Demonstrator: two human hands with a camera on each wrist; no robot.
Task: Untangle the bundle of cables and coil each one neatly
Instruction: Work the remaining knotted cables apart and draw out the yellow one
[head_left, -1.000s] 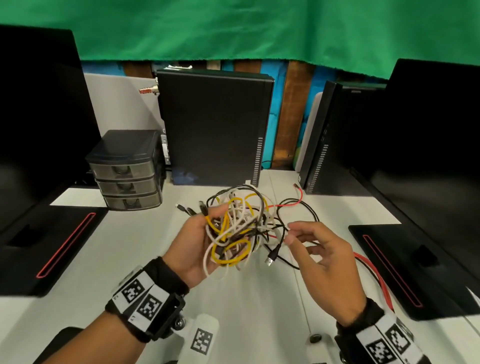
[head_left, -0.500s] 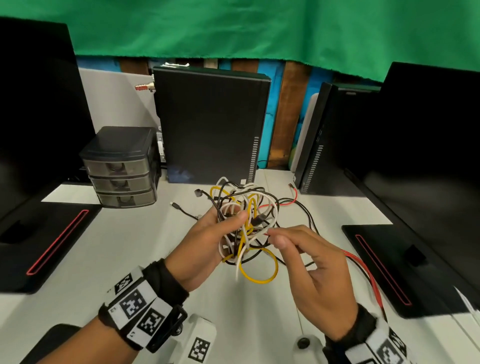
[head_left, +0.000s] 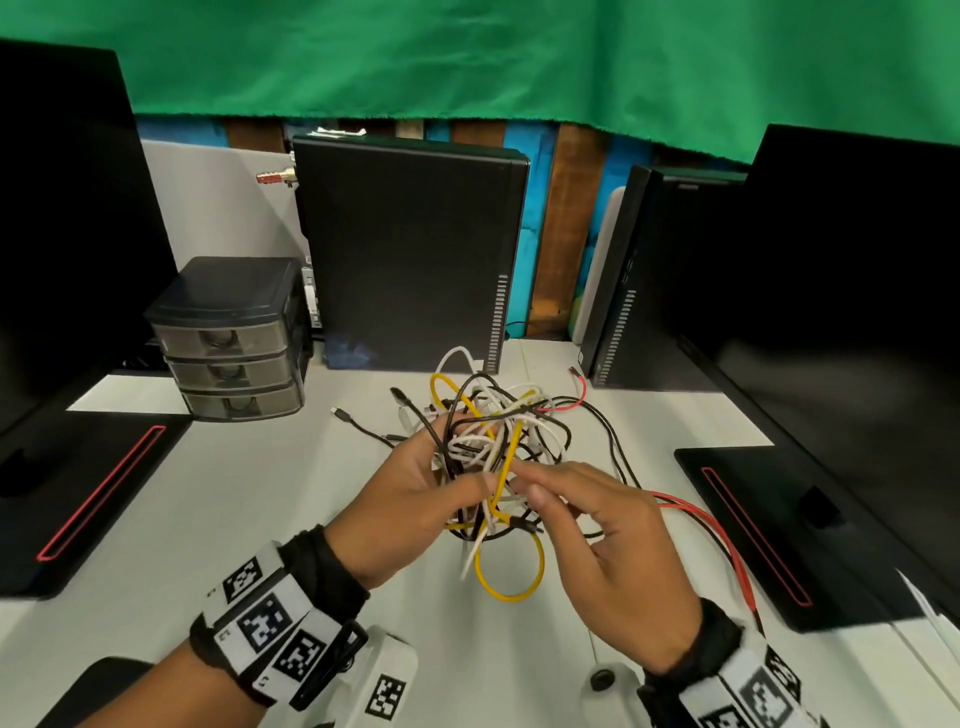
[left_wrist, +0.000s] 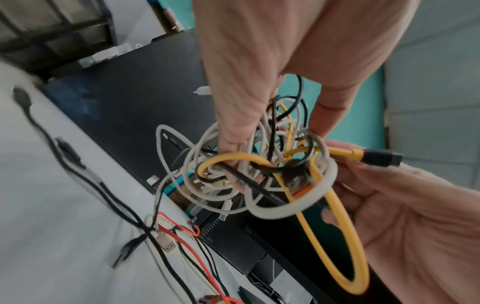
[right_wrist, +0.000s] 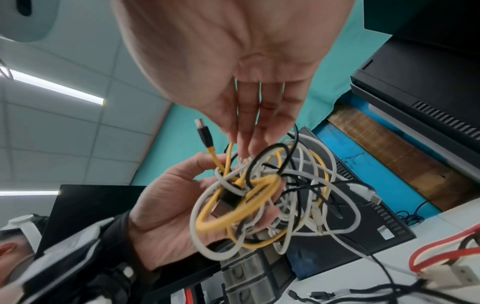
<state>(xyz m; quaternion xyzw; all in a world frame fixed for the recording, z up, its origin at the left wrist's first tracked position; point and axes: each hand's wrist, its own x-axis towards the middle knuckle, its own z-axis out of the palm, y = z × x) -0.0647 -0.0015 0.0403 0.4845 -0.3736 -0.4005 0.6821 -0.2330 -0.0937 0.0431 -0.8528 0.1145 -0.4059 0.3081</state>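
Cables in a tangled bundle (head_left: 488, 447), white, black and yellow, are held up over the white worktop (head_left: 249, 499), with black and red strands trailing off it onto the surface to the right. The left hand (head_left: 415, 499) grips the knot, fingers curled round its strands, while the right hand (head_left: 613, 545) brings its fingers (right_wrist: 249, 131) close together at the near side; whether they pinch a strand the views do not settle. The step in hand looks like the first one, finding an end to free. The yellow cable (head_left: 511, 571) seems the best candidate: its black-tipped plug (left_wrist: 376, 157) sticks out clear, so the next move likely calls for feeding that plug back through the loops. Compared with half a second ago, the bundle is raised slightly, and the yellow loop hangs lower below the hands.
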